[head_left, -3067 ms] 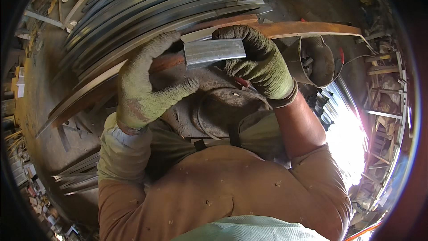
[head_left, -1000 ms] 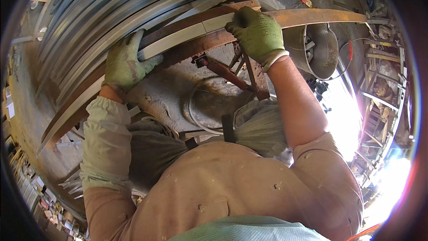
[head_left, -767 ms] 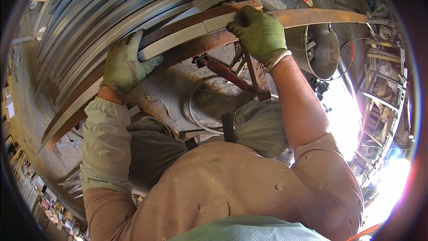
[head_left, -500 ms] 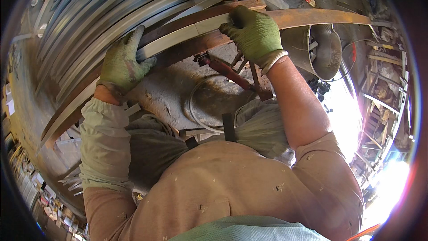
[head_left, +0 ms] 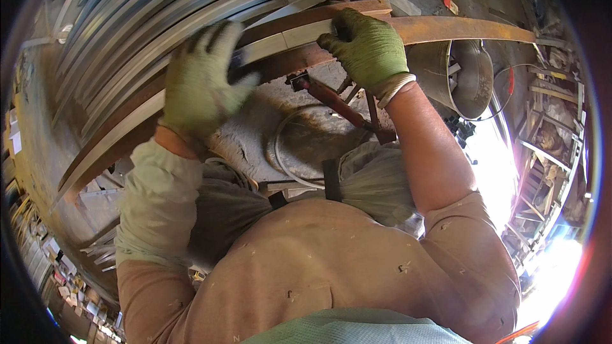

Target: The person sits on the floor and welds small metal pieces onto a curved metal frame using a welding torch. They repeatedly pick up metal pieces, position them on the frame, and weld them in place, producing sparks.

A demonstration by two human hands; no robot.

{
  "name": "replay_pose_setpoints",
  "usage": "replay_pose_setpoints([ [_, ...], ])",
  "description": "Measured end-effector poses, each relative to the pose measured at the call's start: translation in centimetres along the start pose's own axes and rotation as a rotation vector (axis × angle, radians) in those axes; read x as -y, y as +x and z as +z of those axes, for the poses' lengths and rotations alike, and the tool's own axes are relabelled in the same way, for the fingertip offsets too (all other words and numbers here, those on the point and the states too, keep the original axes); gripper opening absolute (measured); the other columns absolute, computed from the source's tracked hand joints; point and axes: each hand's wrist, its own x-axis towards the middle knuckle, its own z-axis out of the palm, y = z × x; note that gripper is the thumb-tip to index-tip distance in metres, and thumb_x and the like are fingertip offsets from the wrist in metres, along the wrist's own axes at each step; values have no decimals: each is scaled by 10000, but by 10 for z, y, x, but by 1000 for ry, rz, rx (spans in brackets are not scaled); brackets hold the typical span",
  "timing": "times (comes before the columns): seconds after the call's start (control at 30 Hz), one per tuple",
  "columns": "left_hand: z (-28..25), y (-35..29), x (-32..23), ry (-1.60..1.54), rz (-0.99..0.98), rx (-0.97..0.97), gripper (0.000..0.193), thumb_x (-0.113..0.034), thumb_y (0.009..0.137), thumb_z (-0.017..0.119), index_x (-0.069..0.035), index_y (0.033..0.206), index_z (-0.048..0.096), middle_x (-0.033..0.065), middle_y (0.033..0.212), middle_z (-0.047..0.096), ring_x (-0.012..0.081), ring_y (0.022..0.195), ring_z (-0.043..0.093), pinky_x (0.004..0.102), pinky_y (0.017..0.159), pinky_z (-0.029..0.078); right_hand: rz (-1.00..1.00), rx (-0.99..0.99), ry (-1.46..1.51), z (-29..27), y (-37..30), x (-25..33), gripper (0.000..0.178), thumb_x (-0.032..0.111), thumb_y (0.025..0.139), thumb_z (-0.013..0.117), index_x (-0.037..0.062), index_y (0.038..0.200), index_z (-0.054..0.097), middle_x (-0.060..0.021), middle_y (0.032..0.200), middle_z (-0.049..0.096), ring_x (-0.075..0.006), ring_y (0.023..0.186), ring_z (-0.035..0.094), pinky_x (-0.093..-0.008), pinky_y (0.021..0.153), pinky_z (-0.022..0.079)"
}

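Note:
My left hand [head_left: 204,83], in a green work glove, is smeared by motion over the rusty curved steel rail [head_left: 290,64]; thumb and fingers stand apart. Along the rail lies a light grey metal bar [head_left: 271,46] with a seam across it, and the left hand covers part of its length. My right hand [head_left: 370,48], gloved the same way, is closed around the bar's right part, its fingertips partly hidden. Past both hands, a second rusty strip [head_left: 319,13] borders the bar on its far side.
Several long grey metal profiles [head_left: 191,9] lie side by side beyond the rail. A metal bucket [head_left: 468,76] with pieces inside stands at right. Below the rail are a rusty brace [head_left: 338,102] and a hose loop [head_left: 278,146]. A slatted metal rack [head_left: 548,134] stands far right.
My left hand has lifted off the bar and moved right and a little up, its fingers blurred. The right hand keeps its hold, and the whole view has shifted slightly.

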Motion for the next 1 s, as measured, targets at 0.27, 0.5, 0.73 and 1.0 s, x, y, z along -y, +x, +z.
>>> replay_pose_setpoints([
  [0.27, 45, -22, -60, 22, 189, 35, 696, -427, 923, 872, 0, 1432, 662, 253, 1721, 474, 480, 1430, 580, 564, 1209, 477, -21, -15, 50, 3, 1, -3, 534, 463, 1009, 795, 70, 1370, 762, -182, 1279, 820, -394, 1192, 778, -485, 1023, 608],
  [0.5, 47, -23, -61, 36, 179, 54, 717, -410, 939, 857, 18, 1468, 633, 261, 1755, 414, 482, 1461, 550, 552, 1231, 462, -4, 24, 12, -1, 1, 0, 558, 453, 1004, 803, 51, 1389, 755, -195, 1303, 814, -389, 1220, 775, -472, 1043, 606],
  [0.73, 53, -23, -54, 48, 211, 36, 725, -389, 943, 848, 33, 1489, 623, 267, 1764, 396, 483, 1477, 533, 550, 1260, 433, -62, 20, 122, -14, -8, -5, 560, 475, 981, 826, 67, 1363, 778, -169, 1240, 833, -343, 1147, 803, -437, 1002, 618],
  [1.0, 57, -24, -55, 30, 192, 57, 700, -377, 940, 849, 10, 1485, 641, 252, 1783, 378, 475, 1494, 523, 564, 1266, 410, 67, 105, 83, -34, -11, -17, 478, 467, 976, 829, 82, 1258, 821, -135, 1132, 847, -286, 1044, 817, -420, 960, 618],
])
